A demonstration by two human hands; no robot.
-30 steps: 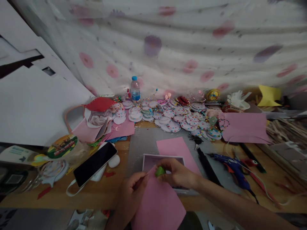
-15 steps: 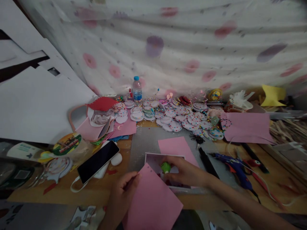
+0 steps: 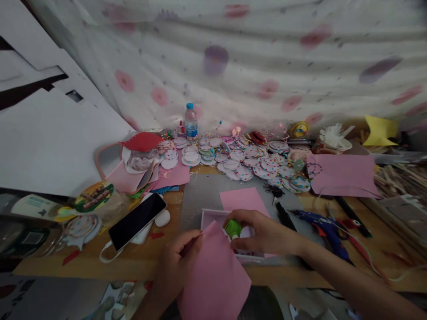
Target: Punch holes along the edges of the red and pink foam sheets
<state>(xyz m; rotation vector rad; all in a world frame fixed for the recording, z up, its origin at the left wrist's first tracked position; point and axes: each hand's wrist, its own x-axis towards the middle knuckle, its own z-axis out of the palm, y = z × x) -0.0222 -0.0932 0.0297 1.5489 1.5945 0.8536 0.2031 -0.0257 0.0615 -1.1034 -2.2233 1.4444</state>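
Pink paper point(image 3: 215, 278) in closed left grip point(image 3: 182, 260)

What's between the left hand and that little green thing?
In the head view, the upper corner of the pink sheet that the left hand pinches, then a sliver of the pale box beside the green thing.

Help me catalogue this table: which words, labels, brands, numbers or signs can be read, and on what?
No text is readable.
Clear bottle: blue label, too small.
Round label: reddish lettering, blurred.
White label at left: green print, blurred.
Pale square below it: too small.
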